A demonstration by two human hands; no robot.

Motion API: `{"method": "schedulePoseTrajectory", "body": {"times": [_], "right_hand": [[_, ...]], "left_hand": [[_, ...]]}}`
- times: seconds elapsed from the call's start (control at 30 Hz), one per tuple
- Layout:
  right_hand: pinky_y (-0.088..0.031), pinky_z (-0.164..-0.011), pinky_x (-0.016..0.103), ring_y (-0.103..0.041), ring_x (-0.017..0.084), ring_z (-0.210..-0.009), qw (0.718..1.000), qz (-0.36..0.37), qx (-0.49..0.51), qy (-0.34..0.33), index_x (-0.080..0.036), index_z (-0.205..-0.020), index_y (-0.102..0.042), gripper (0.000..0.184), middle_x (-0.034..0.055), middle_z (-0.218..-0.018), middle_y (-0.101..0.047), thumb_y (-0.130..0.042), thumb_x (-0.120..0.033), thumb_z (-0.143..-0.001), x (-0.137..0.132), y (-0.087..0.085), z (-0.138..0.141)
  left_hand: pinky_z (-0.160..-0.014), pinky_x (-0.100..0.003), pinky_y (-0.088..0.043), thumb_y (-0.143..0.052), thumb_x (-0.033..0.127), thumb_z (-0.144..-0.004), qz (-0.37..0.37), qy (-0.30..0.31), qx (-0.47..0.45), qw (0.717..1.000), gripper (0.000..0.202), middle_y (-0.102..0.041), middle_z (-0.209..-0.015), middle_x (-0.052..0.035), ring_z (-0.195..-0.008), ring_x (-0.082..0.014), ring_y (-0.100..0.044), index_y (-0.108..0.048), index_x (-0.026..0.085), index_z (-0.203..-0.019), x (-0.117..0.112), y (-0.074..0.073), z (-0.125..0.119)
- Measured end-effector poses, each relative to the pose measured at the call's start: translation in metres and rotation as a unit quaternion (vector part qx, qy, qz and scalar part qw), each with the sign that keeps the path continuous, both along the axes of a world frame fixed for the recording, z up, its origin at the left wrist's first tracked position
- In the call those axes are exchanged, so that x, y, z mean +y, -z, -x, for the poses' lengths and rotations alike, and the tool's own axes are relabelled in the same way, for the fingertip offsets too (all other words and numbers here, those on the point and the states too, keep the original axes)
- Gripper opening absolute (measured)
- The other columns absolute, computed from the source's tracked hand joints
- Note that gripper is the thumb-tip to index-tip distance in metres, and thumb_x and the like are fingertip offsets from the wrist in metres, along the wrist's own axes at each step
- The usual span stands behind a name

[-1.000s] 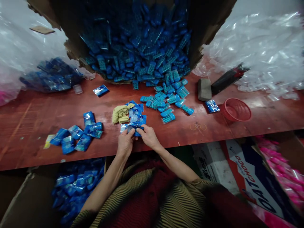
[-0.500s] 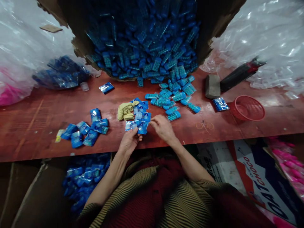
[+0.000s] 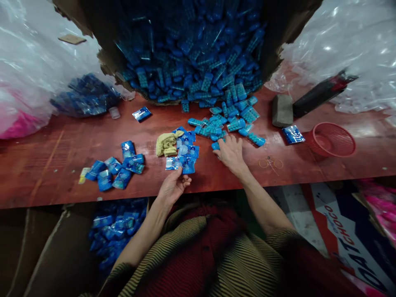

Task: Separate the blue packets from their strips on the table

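The left hand (image 3: 173, 187) pinched a blue packet (image 3: 179, 164) at the near edge of the tabletop (image 3: 55, 181), and that packet lay at the front of a small pile beside a yellow cloth (image 3: 167, 143). The right hand (image 3: 230, 152) lay flat with its fingers spread on the loose blue pill strips (image 3: 227, 123) that spilled from the big box (image 3: 272, 37); whether it held one could not be told. The thin pinch could let the packet slip off the edge into the box of packets (image 3: 114, 231) below, and the spread hand could push strips away.
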State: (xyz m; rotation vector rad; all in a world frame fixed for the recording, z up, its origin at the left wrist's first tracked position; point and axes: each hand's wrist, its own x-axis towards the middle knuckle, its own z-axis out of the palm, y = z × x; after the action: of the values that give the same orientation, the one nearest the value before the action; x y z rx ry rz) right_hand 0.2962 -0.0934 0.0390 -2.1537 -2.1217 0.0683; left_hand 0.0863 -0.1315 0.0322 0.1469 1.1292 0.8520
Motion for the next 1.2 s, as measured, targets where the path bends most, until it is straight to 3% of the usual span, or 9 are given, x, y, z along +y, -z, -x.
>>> {"method": "schedulePoseTrajectory", "body": {"times": [0.1,0.27,0.4,0.5,0.7,0.87,1.07,1.13,1.2], "right_hand": [[-0.035,-0.092,0.047,-0.049,0.029,-0.106,0.985,-0.009,0.17,-0.021,-0.014,-0.113,-0.055,0.033,0.0163,-0.113,-0.058,-0.053,-0.03,-0.085,-0.012,-0.009,0.013],[-0.046,-0.081,0.03,-0.058,0.014,-0.082,0.804,0.13,0.576,-0.075,-0.016,-0.128,-0.041,0.052,0.0048,-0.096,-0.062,-0.053,-0.023,-0.079,-0.031,-0.005,0.044],[-0.046,-0.077,0.026,-0.055,0.01,-0.077,0.745,0.148,0.65,-0.025,-0.016,-0.125,-0.044,0.053,0.003,-0.094,-0.06,-0.051,-0.016,-0.072,-0.029,0.004,0.054],[-0.046,-0.07,0.024,-0.054,0.01,-0.07,0.743,0.147,0.652,-0.038,-0.017,-0.126,-0.044,0.057,0.0018,-0.09,-0.06,-0.046,-0.011,-0.069,-0.028,0.009,0.055],[-0.047,-0.068,0.025,-0.054,0.012,-0.064,0.815,0.039,0.578,-0.032,-0.02,-0.128,-0.046,0.057,0.0,-0.077,-0.06,-0.038,-0.007,-0.073,-0.042,0.009,0.069],[-0.051,-0.062,0.025,-0.058,0.012,-0.061,0.723,0.125,0.679,-0.023,-0.017,-0.124,-0.047,0.053,0.0001,-0.073,-0.062,-0.034,-0.008,-0.073,-0.043,0.012,0.072],[-0.05,-0.052,0.023,-0.058,0.012,-0.056,0.701,0.201,0.684,-0.03,-0.02,-0.125,-0.046,0.05,-0.0016,-0.07,-0.061,-0.037,-0.013,-0.076,-0.038,0.014,0.06],[-0.049,-0.053,0.025,-0.057,0.013,-0.057,0.718,0.187,0.669,-0.039,-0.017,-0.125,-0.046,0.045,-0.0019,-0.066,-0.059,-0.038,-0.019,-0.081,-0.039,0.01,0.056],[-0.048,-0.059,0.026,-0.055,0.013,-0.059,0.774,0.139,0.615,-0.046,-0.016,-0.125,-0.047,0.043,-0.0022,-0.064,-0.056,-0.04,-0.023,-0.083,-0.039,0.005,0.053]], "left_hand": [[-0.042,-0.018,-0.047,-0.055,0.02,-0.085,0.008,-0.01,0.0,1.0,0.019,-0.056,-0.048,-0.0006,-0.045,-0.0112,-0.058,-0.055,0.013,-0.067,0.0,-0.001,0.0],[-0.044,-0.019,-0.048,-0.062,0.026,-0.08,-0.02,0.004,-0.001,1.0,0.017,-0.057,-0.049,-0.0004,-0.046,-0.0113,-0.058,-0.058,0.013,-0.069,0.0,0.001,-0.002],[-0.045,-0.02,-0.047,-0.072,0.032,-0.07,-0.074,0.026,0.007,0.997,0.023,-0.059,-0.051,-0.0012,-0.048,-0.0118,-0.058,-0.06,0.012,-0.069,-0.004,0.002,-0.003],[-0.046,-0.021,-0.046,-0.075,0.036,-0.065,-0.12,0.06,0.034,0.99,0.028,-0.062,-0.053,-0.0033,-0.05,-0.0125,-0.059,-0.062,0.011,-0.067,-0.007,0.002,-0.003],[-0.048,-0.021,-0.045,-0.081,0.033,-0.055,-0.126,0.004,0.069,0.99,0.031,-0.06,-0.052,-0.0006,-0.048,-0.0105,-0.056,-0.061,0.011,-0.063,-0.006,0.006,-0.002],[-0.047,-0.02,-0.046,-0.077,0.039,-0.061,-0.107,0.06,-0.021,0.992,0.034,-0.059,-0.055,-0.0024,-0.053,-0.0122,-0.058,-0.061,0.01,-0.066,-0.007,0.009,0.0],[-0.048,-0.019,-0.048,-0.078,0.028,-0.062,-0.078,0.053,-0.029,0.995,0.024,-0.061,-0.055,-0.0023,-0.051,-0.0107,-0.058,-0.061,0.011,-0.067,-0.007,0.007,-0.002],[-0.048,-0.018,-0.049,-0.076,0.027,-0.065,-0.07,0.048,-0.038,0.996,0.021,-0.06,-0.055,-0.0018,-0.051,-0.0106,-0.059,-0.061,0.012,-0.068,-0.006,0.006,-0.003],[-0.049,-0.019,-0.05,-0.074,0.026,-0.067,-0.06,0.044,-0.042,0.996,0.019,-0.059,-0.054,-0.0009,-0.051,-0.0106,-0.058,-0.061,0.012,-0.07,-0.007,0.005,-0.004]]}}
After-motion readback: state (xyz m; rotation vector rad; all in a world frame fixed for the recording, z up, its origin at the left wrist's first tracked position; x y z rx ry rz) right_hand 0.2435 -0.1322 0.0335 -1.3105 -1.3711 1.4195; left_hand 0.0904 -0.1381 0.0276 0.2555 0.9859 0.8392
